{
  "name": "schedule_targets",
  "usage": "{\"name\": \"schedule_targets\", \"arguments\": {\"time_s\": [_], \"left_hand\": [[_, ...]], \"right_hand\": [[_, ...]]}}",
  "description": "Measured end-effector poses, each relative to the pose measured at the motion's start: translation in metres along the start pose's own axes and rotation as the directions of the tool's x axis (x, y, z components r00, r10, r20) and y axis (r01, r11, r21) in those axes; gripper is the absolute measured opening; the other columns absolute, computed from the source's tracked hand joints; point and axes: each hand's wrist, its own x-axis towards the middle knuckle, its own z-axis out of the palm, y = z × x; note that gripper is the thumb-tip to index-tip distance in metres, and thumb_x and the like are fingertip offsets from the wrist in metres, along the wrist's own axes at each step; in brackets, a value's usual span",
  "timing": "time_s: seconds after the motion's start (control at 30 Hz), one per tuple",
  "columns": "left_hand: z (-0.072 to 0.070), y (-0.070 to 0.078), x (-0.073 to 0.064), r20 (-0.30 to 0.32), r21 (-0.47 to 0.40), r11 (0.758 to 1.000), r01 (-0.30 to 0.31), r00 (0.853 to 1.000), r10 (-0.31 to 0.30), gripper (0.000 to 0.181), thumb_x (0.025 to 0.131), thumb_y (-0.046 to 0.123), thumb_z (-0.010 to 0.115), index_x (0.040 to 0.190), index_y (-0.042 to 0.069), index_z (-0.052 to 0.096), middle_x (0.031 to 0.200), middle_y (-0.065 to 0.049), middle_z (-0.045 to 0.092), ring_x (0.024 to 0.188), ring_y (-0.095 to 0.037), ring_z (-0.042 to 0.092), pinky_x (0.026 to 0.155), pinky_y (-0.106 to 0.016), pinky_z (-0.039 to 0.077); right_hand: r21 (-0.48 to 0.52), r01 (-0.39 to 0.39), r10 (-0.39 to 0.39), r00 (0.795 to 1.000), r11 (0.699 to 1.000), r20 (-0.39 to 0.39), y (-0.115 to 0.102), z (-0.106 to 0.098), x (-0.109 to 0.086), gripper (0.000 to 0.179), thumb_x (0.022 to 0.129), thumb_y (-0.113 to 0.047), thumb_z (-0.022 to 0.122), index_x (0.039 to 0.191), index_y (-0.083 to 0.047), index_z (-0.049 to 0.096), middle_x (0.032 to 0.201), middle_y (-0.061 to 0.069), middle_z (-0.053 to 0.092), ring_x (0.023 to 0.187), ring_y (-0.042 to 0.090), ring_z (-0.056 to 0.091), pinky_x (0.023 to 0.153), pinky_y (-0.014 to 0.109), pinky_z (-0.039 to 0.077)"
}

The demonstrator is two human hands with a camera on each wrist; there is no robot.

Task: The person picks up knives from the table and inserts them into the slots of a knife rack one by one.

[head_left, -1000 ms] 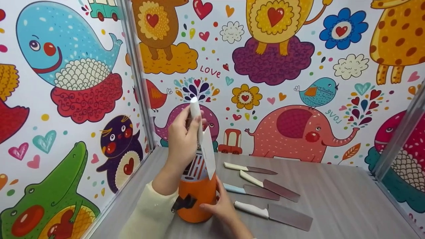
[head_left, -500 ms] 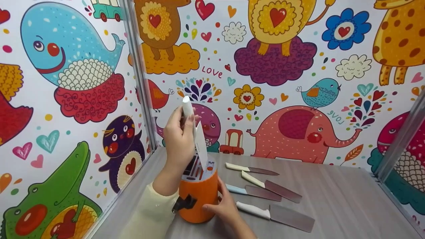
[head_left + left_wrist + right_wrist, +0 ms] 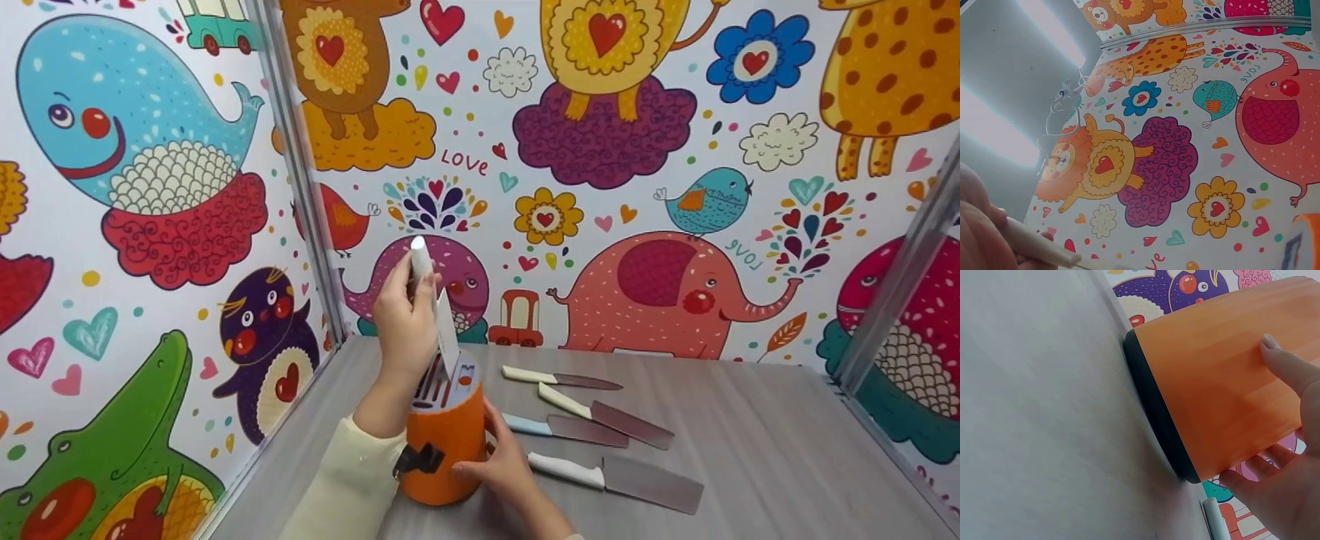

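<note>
My left hand (image 3: pixel 405 322) grips the white handle of a knife (image 3: pixel 448 341), held upright with its blade pointing down. The blade's tip is at the slotted top of an orange knife block (image 3: pixel 446 461); whether it has entered a slot I cannot tell. My right hand (image 3: pixel 510 465) holds the block's right side, thumb in front and fingers round the back. In the left wrist view the knife's handle (image 3: pixel 1039 246) lies in the left hand. The right wrist view shows the orange block (image 3: pixel 1213 382) with its dark base on the table, the right hand (image 3: pixel 1286 489) around it.
Right of the block lie a small cream-handled knife (image 3: pixel 589 381), another cream-handled knife (image 3: pixel 630 424), a blue-handled knife (image 3: pixel 585 430) and a white-handled cleaver (image 3: pixel 652 484). Two of their blades overlap. Black tape (image 3: pixel 420 459) sticks to the block. Cartoon-printed walls (image 3: pixel 645 210) enclose the grey table (image 3: pixel 750 435).
The left hand has moved left and slightly down, bringing the blade's tip from the block's front right rim to over its slots. The right hand keeps its hold on the block.
</note>
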Motion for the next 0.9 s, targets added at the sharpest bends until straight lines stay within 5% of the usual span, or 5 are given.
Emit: {"name": "schedule_targets", "arguments": {"time_s": [0.53, 0.9], "left_hand": [[0.020, -0.056, -0.016, 0.096, 0.059, 0.992, 0.111, 0.989, -0.116, 0.041, 0.108, 0.009, 0.060, 0.148, 0.000, 0.058, 0.129, -0.021, 0.071, 0.116, -0.036, 0.071, 0.104, -0.054, 0.058], [0.025, -0.085, -0.023, 0.205, 0.107, 0.974, 0.199, 0.954, -0.217, 0.040, 0.110, 0.009, 0.057, 0.149, -0.001, 0.057, 0.134, -0.025, 0.070, 0.114, -0.035, 0.074, 0.109, -0.061, 0.053]], "right_hand": [[0.024, -0.016, 0.016, 1.000, 1.000, -0.004, -0.003, 0.000, 0.000, 0.115, 0.075, -0.039, 0.099, 0.167, -0.024, 0.031, 0.168, 0.011, 0.044, 0.154, 0.040, 0.041, 0.122, 0.072, 0.034], [0.061, -0.056, 0.057, 0.998, 0.997, -0.007, -0.004, 0.000, 0.002, 0.115, 0.073, -0.033, 0.100, 0.166, -0.028, 0.034, 0.168, 0.009, 0.044, 0.154, 0.038, 0.040, 0.124, 0.072, 0.031]]}}
